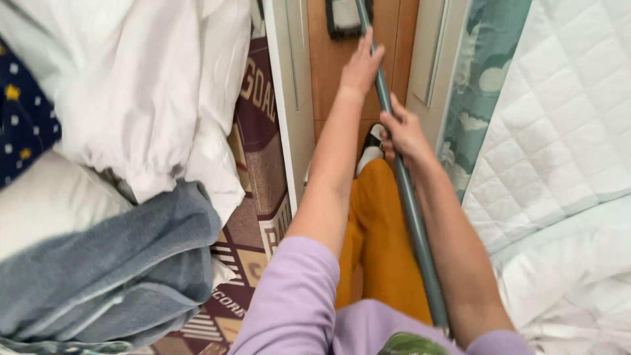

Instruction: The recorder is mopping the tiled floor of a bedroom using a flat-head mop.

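Both hands, left [361, 66], right [402, 135], grip smooth grey mop pole [411, 204].

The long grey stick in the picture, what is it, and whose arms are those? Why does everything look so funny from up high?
The camera sits on a person's head and looks down, so you see that person's own arms and orange trousers from above. There is no machine here, only two bare hands. Both hold a long grey pole: the left hand grips it higher up, the right hand lower down. At the pole's far end a flat mop head rests on the wooden floor. On the left lie white bedding and a grey blanket, with a patterned rug beside them. On the right is a white quilted cover.
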